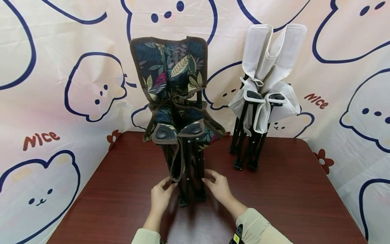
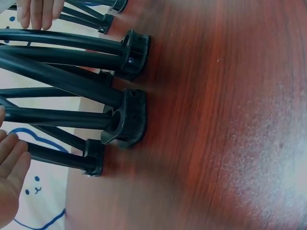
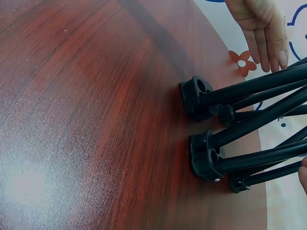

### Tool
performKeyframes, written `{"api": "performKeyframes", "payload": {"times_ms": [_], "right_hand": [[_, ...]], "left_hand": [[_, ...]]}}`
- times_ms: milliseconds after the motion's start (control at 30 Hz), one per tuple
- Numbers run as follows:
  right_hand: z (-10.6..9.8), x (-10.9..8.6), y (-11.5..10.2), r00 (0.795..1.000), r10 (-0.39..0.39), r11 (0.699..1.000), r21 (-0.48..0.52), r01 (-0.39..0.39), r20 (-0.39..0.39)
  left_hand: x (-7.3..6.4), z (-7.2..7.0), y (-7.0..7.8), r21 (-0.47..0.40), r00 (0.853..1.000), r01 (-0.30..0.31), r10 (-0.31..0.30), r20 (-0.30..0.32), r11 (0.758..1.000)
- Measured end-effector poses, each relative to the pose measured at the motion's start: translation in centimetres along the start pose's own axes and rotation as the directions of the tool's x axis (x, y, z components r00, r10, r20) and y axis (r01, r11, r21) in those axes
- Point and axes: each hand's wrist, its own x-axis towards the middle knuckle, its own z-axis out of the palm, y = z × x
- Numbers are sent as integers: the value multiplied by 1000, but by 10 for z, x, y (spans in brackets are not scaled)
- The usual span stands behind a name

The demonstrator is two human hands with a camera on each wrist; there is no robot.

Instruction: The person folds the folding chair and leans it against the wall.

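Observation:
A folded camping chair (image 1: 170, 78) in dark leaf-patterned fabric stands upright on the table, its black legs (image 1: 190, 166) bunched together. My left hand (image 1: 160, 198) is at the lower left of the legs, fingers extended, its fingertips close to or touching a tube. On the opposite side, my right hand (image 1: 220, 188) has its fingertips at the right leg tubes. In the left wrist view, the fingers of the right hand (image 2: 38, 12) look straight; those of the left hand (image 3: 259, 28) do too in the right wrist view. Black plastic feet (image 2: 127, 117) rest on the tabletop.
A second folded chair (image 1: 274, 74), white with black legs, stands behind on the right. Both chairs are on a dark red wooden table (image 1: 274, 206) with rounded back corners. A cartoon-print cloth (image 1: 91, 37) hangs behind and beside it.

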Motion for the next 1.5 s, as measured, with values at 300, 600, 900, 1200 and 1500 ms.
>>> {"api": "performKeyframes", "payload": {"times_ms": [300, 600, 900, 1200, 1500], "right_hand": [[5, 6, 23, 1000, 0, 992, -127, -4, -31], [17, 10, 25, 998, -20, 967, -256, 4, -59], [16, 12, 29, 996, -11, 962, -273, -12, -84], [16, 13, 30, 994, -43, 955, -296, 10, -105], [15, 19, 31, 987, -68, 948, -318, 20, -142]], "left_hand": [[-1, 9, -5, -37, 999, 37, -36, 28, 999], [-4, 13, -4, -10, 996, 81, -81, -30, 997], [-8, 22, -1, 90, 986, 1, 14, -167, 996], [-6, 26, -3, 95, 974, -85, 103, -203, 992], [1, 30, -2, 85, 980, -69, 83, -180, 994]]}}
